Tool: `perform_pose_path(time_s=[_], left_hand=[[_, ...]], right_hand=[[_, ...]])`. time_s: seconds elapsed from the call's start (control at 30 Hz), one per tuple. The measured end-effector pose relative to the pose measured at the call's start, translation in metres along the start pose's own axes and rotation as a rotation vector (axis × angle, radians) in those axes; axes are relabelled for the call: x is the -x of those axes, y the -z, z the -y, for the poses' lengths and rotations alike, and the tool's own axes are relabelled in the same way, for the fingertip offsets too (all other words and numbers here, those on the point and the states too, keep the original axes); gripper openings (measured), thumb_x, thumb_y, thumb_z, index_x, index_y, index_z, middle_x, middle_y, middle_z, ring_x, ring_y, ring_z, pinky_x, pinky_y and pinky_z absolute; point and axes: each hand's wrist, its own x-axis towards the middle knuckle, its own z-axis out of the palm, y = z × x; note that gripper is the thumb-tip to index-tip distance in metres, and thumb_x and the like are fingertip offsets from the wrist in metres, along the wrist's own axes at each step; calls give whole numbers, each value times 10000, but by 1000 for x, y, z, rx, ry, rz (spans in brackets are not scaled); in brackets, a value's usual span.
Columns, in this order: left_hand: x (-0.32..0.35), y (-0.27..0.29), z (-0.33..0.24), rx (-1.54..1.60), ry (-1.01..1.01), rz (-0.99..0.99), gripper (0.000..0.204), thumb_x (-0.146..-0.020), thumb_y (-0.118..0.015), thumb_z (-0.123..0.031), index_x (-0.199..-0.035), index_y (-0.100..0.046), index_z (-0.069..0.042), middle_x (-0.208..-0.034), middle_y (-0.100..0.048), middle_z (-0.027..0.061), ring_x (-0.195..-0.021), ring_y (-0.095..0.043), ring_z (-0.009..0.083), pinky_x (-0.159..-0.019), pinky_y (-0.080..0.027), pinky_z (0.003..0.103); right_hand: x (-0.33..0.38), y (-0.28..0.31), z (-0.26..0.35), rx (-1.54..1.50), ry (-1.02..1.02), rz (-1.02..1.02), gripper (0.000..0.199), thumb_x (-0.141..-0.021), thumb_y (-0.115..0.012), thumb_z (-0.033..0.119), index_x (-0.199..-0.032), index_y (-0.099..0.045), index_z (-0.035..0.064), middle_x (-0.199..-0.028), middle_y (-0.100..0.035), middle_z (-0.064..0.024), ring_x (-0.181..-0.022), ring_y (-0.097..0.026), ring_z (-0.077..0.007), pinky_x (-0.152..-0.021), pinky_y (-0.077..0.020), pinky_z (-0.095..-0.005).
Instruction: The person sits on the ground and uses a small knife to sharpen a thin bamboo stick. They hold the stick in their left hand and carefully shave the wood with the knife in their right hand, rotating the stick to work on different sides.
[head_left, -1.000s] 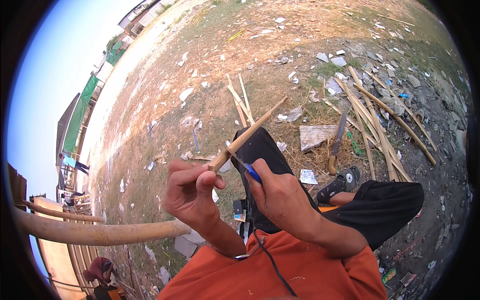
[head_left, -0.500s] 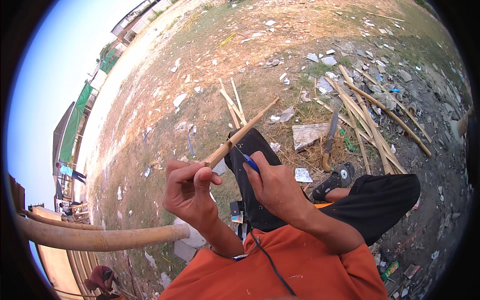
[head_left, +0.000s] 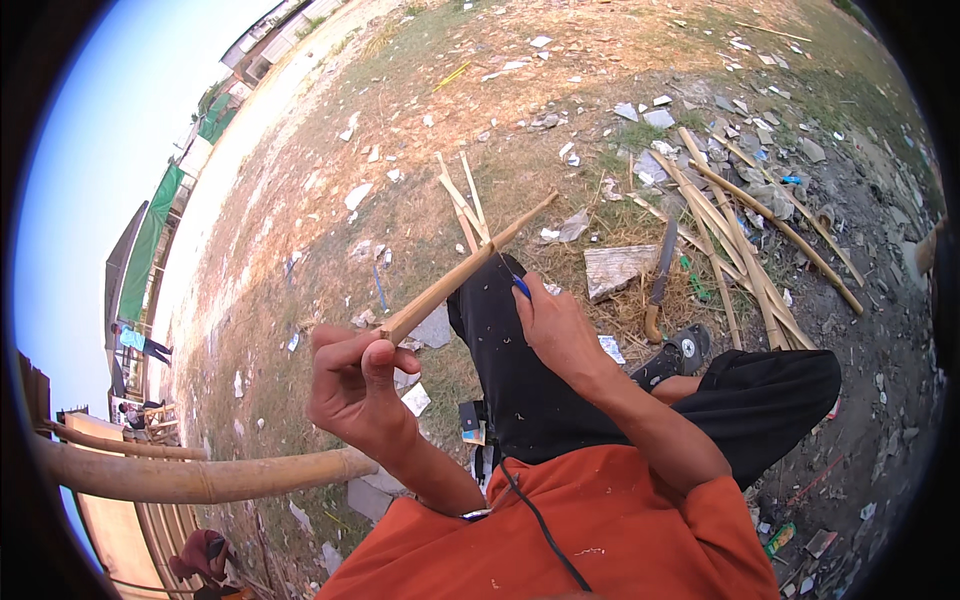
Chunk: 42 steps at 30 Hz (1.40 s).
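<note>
My left hand [head_left: 362, 385] pinches the near end of a split bamboo strip [head_left: 450, 278] between thumb and fingers. The strip slants up and away to the right, over my raised knee in black trousers [head_left: 510, 350]. In my closed right hand [head_left: 562, 335] is a small knife with a blue handle [head_left: 521, 287]. Its thin blade points at the strip's middle and seems to meet it there, though the exact contact is too small to make out.
A machete [head_left: 660, 285] lies right of my knee beside a pale block [head_left: 622, 272]. Long bamboo strips [head_left: 735, 250] are heaped farther right; shorter strips [head_left: 465, 205] lie ahead. A thick bamboo pole [head_left: 220, 475] juts in from the left. Other people [head_left: 140, 342] are off left.
My left hand has shifted left and slightly down with the strip's near end. My right hand and the knife have moved right and up, farther along the strip.
</note>
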Motion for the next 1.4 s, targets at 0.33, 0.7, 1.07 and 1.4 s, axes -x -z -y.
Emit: perform_pose_path(time_s=[0.33,0.7,1.07,1.4], left_hand=[[-2,4,3,-4,-4,11,251,-898,-689,-198,-798,-584,7,-748,-434,33,-519,-481,107,-432,-405,207],[-5,10,2,-11,-15,35,239,-892,-695,-186,-815,-594,16,-763,-455,48,-518,-497,118,-445,-407,213],[4,8,-1,27,28,48,255,-867,-723,-205,-836,-615,24,-773,-460,49,-529,-524,132,-459,-428,229],[6,6,-10,49,57,69,195,-820,-760,-108,-853,-651,51,-795,-549,89,-592,-591,128,-519,-464,217]], right_hand=[[-24,-28,-69,98,-14,-84,221,-986,-484,254,-971,-488,34,-592,-567,-263,-593,-585,-477,-515,-441,-564],[-29,-52,-171,320,-281,163,337,-983,-468,309,-1037,-544,-15,-808,-627,-315,-818,-613,-494,-730,-487,-564],[14,51,40,-361,74,195,265,-1017,-416,272,-1012,-491,17,-658,-573,-207,-640,-588,-438,-562,-417,-505],[41,37,77,-173,291,36,183,-978,-517,208,-939,-468,36,-618,-572,-156,-529,-596,-361,-438,-450,-454]])
